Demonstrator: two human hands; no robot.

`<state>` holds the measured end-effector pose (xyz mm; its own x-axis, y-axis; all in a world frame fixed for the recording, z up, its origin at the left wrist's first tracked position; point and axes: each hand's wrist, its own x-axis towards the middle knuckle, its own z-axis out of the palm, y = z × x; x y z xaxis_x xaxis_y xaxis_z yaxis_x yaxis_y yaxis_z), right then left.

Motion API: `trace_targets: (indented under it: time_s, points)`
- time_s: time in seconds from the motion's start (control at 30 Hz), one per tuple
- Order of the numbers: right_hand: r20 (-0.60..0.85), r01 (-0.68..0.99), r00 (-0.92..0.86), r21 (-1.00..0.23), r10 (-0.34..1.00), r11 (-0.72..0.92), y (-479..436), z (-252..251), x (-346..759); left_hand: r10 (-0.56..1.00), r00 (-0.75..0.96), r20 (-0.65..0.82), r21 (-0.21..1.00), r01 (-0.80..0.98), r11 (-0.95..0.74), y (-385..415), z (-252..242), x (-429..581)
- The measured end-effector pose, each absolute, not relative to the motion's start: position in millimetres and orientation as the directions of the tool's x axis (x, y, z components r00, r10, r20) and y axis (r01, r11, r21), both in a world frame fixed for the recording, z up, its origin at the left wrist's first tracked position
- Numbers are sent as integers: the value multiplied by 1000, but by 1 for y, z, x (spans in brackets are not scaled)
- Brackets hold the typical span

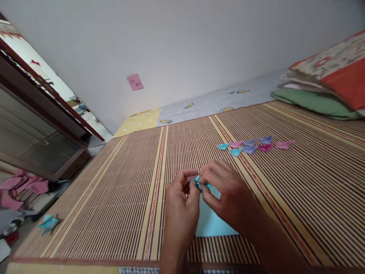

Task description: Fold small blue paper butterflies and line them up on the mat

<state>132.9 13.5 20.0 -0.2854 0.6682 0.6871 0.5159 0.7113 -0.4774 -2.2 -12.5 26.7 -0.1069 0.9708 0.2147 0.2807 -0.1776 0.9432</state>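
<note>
Between both hands is a small piece of folded blue paper (197,182), partly hidden by the fingers. My left hand (182,199) pinches its left side between thumb and fingertips. From the right, my right hand (225,186) grips the same paper with thumb and forefinger. Beneath the hands a flat light-blue sheet of paper (212,222) lies on the striped mat (128,198). Beyond my right hand, several small folded paper pieces in blue, pink and purple, one of them a magenta piece (265,147), lie in rough rows.
A crumpled blue paper piece (48,223) lies near the mat's left edge. Folded bedding (319,101) is stacked at the far right. A pink note (135,82) sticks to the wall. Pink cloth (25,186) lies at far left, below a glazed door (34,133).
</note>
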Motion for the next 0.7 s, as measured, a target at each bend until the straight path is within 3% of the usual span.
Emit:
trace_targets:
  time_s: [0.27,0.53,0.7]
  points:
    - [686,474,-233,-540,690,696,13,17,131,982,-33,186,966,188,-177,-13,26,-2]
    - [678,501,-219,-539,702,677,12,17,135,983,-80,168,986,25,-167,-11,28,-3]
    - [679,524,-177,-548,713,652,11,19,135,979,-89,185,982,61,-180,-12,29,-2]
